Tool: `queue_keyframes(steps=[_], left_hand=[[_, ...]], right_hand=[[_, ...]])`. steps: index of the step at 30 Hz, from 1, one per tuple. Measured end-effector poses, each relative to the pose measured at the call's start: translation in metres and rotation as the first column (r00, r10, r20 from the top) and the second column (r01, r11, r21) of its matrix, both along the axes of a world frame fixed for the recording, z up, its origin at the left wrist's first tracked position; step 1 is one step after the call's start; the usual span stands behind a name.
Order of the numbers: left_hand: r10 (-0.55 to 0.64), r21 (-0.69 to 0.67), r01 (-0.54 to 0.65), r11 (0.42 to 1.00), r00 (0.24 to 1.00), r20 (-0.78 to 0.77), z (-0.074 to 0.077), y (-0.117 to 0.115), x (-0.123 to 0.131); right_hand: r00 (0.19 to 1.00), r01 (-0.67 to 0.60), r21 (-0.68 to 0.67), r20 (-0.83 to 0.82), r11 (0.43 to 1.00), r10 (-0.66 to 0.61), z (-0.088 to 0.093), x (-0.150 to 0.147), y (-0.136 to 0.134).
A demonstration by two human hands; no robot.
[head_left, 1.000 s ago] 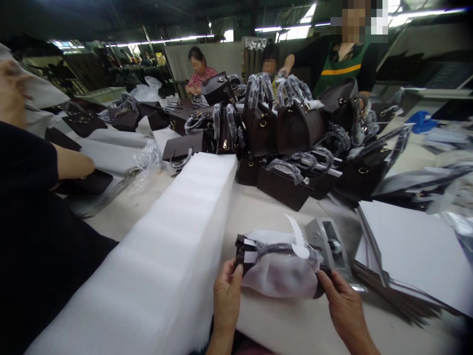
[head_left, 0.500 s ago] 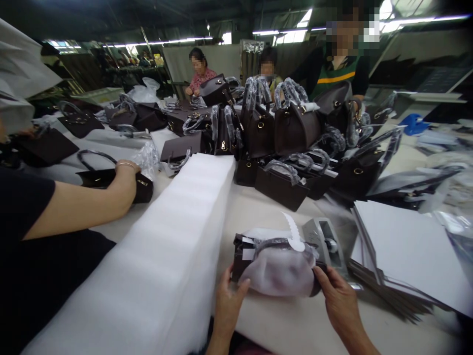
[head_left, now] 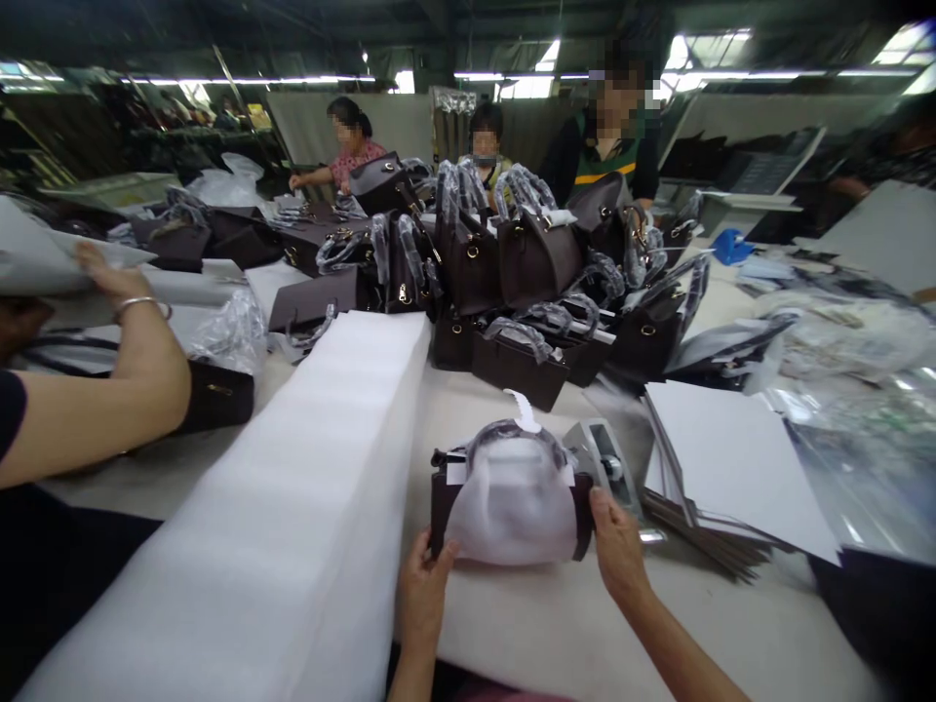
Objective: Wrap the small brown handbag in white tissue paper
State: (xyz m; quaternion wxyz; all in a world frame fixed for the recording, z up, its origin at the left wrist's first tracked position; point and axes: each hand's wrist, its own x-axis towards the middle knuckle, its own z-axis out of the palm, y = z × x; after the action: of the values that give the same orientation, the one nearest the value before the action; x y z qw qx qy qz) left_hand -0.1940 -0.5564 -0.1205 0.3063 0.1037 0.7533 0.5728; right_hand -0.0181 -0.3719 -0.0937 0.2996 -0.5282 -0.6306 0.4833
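Observation:
A dark brown handbag (head_left: 437,497) stands in front of me on the table, its middle covered by a whitish translucent foam sheet (head_left: 512,512). Dark handles wrapped in clear plastic arch over its top, and a white toothed strip (head_left: 524,411) sticks up from them. My left hand (head_left: 424,585) grips the bag's lower left corner, thumb on the front. On its right side, my right hand (head_left: 618,546) holds the edge between thumb and fingers. Just behind the bag's right end sits a grey tape dispenser (head_left: 604,458).
A tall stack of white foam sheets (head_left: 292,468) stands left of my hands. White and brown boards (head_left: 731,458) are piled at the right. Many brown handbags (head_left: 541,258) crowd the table's far side. A co-worker's arm (head_left: 146,361) reaches in at left; other people stand behind.
My view has turned to the right. The handbag has been tipped more upright between my hands, showing more of its front. The co-worker's hand at left has moved from a bag to white sheeting.

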Motion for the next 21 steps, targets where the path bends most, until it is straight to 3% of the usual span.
queue_keyframes(steps=[4, 8, 15, 21], left_hand=[[0.054, -0.013, -0.055, 0.998, 0.998, -0.044, 0.006, 0.009, -0.003], [0.048, 0.011, -0.048, 0.999, 0.997, -0.059, 0.007, 0.015, -0.01], [-0.011, 0.049, 0.014, 0.999, 0.998, -0.065, 0.004, 0.021, -0.021], [-0.023, 0.023, 0.025, 0.999, 0.995, -0.092, 0.02, 0.019, -0.025]], right_hand=[[0.995, -0.074, 0.124, 0.073, 0.99, 0.065, -0.015, 0.007, -0.01], [0.99, -0.132, 0.138, 0.065, 0.982, 0.124, -0.022, 0.009, -0.012], [0.988, -0.133, 0.165, 0.102, 0.977, 0.117, -0.012, 0.001, 0.001], [0.962, -0.188, 0.195, 0.233, 0.963, 0.141, 0.0, -0.003, 0.003]])
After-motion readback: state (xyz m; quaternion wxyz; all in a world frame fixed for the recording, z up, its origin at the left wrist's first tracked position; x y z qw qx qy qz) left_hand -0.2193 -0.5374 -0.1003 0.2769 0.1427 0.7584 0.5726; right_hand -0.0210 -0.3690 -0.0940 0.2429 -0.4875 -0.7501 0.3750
